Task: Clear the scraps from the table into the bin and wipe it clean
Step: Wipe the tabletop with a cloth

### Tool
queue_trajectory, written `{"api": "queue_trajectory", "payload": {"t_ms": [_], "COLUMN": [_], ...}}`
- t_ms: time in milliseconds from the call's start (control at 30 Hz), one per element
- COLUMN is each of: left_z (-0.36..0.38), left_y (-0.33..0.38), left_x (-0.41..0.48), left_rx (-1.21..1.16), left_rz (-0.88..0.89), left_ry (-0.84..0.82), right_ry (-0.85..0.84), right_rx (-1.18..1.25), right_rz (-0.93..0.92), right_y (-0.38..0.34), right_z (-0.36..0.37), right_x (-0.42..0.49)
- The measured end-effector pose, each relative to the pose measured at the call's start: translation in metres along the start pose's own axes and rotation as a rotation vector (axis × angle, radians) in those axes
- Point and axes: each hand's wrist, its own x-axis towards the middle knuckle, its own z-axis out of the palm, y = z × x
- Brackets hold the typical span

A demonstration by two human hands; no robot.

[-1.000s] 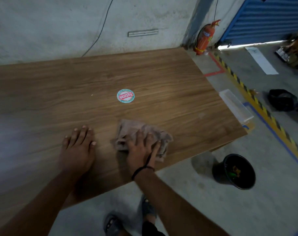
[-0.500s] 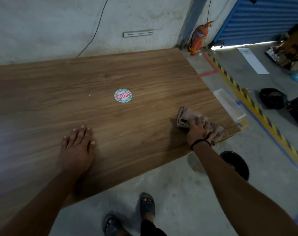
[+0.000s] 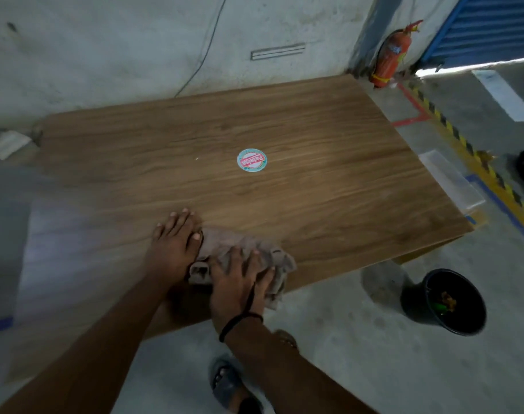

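A crumpled brown cloth [image 3: 224, 243] lies near the front edge of the wooden table [image 3: 314, 204]. My right hand [image 3: 239, 279] presses flat on the cloth, fingers spread over it. My left hand [image 3: 174, 249] rests flat on the table, its fingers touching the cloth's left side. A round teal and red sticker [image 3: 251, 160] sits at the table's middle, and a tiny white speck [image 3: 196, 158] lies to its left. The black bin [image 3: 452, 303] stands on the floor to the right of the table's front corner, with orange and green scraps inside.
A red fire extinguisher [image 3: 390, 55] stands by the wall at the far right corner. A clear plastic tray [image 3: 450, 180] lies on the floor beside the table's right edge. Yellow and black floor tape [image 3: 476, 156] runs along the right. My sandalled foot [image 3: 227, 383] is below the front edge.
My right hand has swept the cloth from the table's right front corner back left to my left hand. The camera has shifted, so the table sits further right in view.
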Motion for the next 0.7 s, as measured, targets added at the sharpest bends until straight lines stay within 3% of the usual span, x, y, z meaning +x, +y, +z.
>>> {"api": "queue_trajectory", "payload": {"t_ms": [200, 333, 433, 533, 700], "left_z": [-0.03, -0.039, -0.042, -0.041, -0.037], "left_y": [-0.061, -0.11, -0.126, -0.131, -0.134], "left_x": [-0.031, -0.055, -0.061, -0.06, -0.062], "left_rx": [-0.07, 0.016, 0.015, -0.015, 0.002], "left_rz": [-0.093, -0.234, -0.257, -0.235, -0.208], "left_ry": [0.107, 0.103, 0.083, 0.095, 0.122], "right_ry": [0.265, 0.095, 0.17, 0.068, 0.071], "right_rx": [0.028, -0.144, -0.192, -0.184, -0.026], "right_rz": [0.158, 0.257, 0.13, -0.084, -0.256], "right_y": [0.067, 0.08, 0.027, -0.043, -0.094], "right_z": [-0.036, -0.02, 0.017, 0.042, 0.022], "right_x": [0.027, 0.017, -0.007, -0.027, -0.017]}}
